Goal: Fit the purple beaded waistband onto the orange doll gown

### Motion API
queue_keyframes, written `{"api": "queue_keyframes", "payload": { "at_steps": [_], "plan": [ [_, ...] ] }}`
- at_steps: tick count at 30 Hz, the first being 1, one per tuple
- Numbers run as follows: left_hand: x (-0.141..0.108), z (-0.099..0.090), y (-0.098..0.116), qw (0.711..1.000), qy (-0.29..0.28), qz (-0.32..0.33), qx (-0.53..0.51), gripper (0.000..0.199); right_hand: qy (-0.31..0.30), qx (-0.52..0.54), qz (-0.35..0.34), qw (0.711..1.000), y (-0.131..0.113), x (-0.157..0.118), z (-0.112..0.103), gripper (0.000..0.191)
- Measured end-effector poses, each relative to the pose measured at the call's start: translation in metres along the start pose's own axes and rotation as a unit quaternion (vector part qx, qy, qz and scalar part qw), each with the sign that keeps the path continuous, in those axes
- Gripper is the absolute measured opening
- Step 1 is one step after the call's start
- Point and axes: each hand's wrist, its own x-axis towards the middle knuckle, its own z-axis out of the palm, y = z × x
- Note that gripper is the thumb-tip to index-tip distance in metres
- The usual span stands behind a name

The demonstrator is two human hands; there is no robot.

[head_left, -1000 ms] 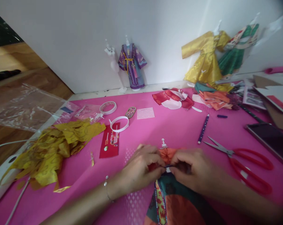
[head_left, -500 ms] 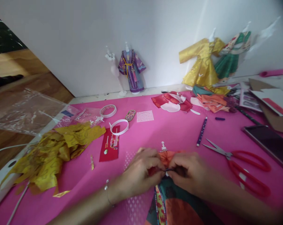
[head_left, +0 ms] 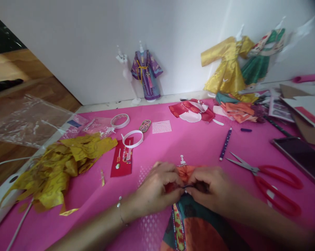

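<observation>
In front of me lies a small doll dress [head_left: 194, 216] with an orange top and a dark green and orange skirt, worn by a little white mannequin [head_left: 183, 159] whose neck shows at the top. My left hand [head_left: 160, 184] pinches at the waist from the left, thumb and fingertips together. From the right, my right hand [head_left: 212, 184] pinches the same spot, its fingertips almost meeting the left ones. Between them runs a thin dark strip [head_left: 185, 187], held at both sides. A patterned band with a beaded edge [head_left: 178, 226] runs down the skirt.
Red-handled scissors [head_left: 256, 170] lie open at right, beside a phone [head_left: 301, 157] and a purple pen [head_left: 225, 143]. Yellow fabric [head_left: 68, 164], a red card [head_left: 122, 158] and tape rolls [head_left: 132, 139] lie at left. Dressed mannequins [head_left: 147, 75] stand along the white wall.
The view has shifted slightly, so the objects at the back appear a little higher. Both hands keep their pinch at the dress waist, with hardly any movement.
</observation>
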Motion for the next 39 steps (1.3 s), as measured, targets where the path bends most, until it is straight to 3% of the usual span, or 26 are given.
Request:
{"api": "queue_keyframes", "payload": {
  "at_steps": [14, 29, 34, 39],
  "plan": [
    [0.002, -0.001, 0.001, 0.999, -0.005, -0.021, -0.034, 0.010, -0.017, 0.017, 0.034, 0.999, 0.001, 0.000, 0.000, 0.013],
    [0.002, 0.004, -0.002, 1.000, 0.016, 0.000, -0.014, 0.010, -0.002, -0.086, -0.014, 0.996, -0.007, -0.002, -0.002, 0.019],
    [0.003, 0.004, -0.001, 1.000, 0.015, -0.001, -0.014, 0.012, 0.018, -0.092, -0.017, 0.995, -0.004, -0.001, 0.005, 0.014],
    [0.003, 0.003, 0.000, 1.000, 0.017, -0.004, -0.008, 0.012, 0.007, -0.057, -0.015, 0.998, -0.007, -0.001, -0.003, 0.013]
  ]
}}
